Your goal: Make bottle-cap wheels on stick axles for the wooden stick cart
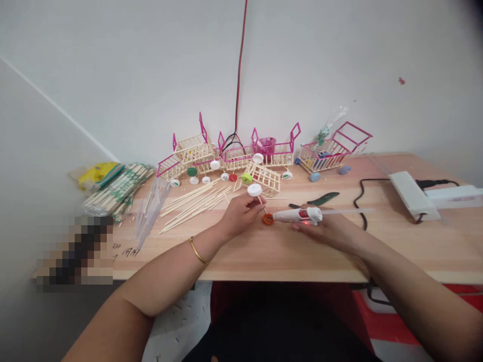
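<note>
Between the fingers of my left hand point(243, 213) is a thin wooden stick point(261, 200) with a white bottle cap point(254, 189) on its upper end. Its lower end meets an orange bottle cap point(267, 219), hollow side up. My right hand point(320, 229) is wrapped round a white hot glue gun point(296, 215) with a red light glowing on it. The gun's nozzle points left, right at the orange cap. A clear glue stick point(347, 210) sticks out of the gun's back. A small stick-built frame point(266, 179) lies just behind my left hand.
Several small stick-built carts point(237, 157) with magenta handles and bottle-cap wheels line the wall. Loose sticks point(196, 203), clear glue sticks point(151, 211) and packaged sticks point(118, 188) lie left. A dark green blade-shaped object point(323, 199), black cord point(360, 193) and white power strip point(414, 195) are right.
</note>
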Available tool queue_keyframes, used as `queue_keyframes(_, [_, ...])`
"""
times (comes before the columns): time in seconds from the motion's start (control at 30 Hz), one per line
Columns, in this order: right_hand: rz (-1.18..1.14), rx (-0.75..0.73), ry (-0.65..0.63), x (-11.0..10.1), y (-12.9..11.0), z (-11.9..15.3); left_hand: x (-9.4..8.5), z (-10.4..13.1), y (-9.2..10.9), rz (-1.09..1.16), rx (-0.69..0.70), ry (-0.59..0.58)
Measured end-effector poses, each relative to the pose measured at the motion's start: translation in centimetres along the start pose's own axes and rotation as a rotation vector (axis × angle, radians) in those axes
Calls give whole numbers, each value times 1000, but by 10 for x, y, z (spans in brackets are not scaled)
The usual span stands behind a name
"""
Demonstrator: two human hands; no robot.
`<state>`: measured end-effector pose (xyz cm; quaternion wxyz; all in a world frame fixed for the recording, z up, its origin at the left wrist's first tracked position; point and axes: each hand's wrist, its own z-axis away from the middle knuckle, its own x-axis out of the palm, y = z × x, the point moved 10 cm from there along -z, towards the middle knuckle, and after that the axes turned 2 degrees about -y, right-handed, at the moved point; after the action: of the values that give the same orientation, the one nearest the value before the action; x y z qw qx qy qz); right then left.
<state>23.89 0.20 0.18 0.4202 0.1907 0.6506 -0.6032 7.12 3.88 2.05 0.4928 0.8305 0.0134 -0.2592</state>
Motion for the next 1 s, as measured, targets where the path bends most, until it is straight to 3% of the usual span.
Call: queue_keyframes(1.0, [25, 13, 29, -4, 2, 2, 6, 0, -1, -49, 14, -52])
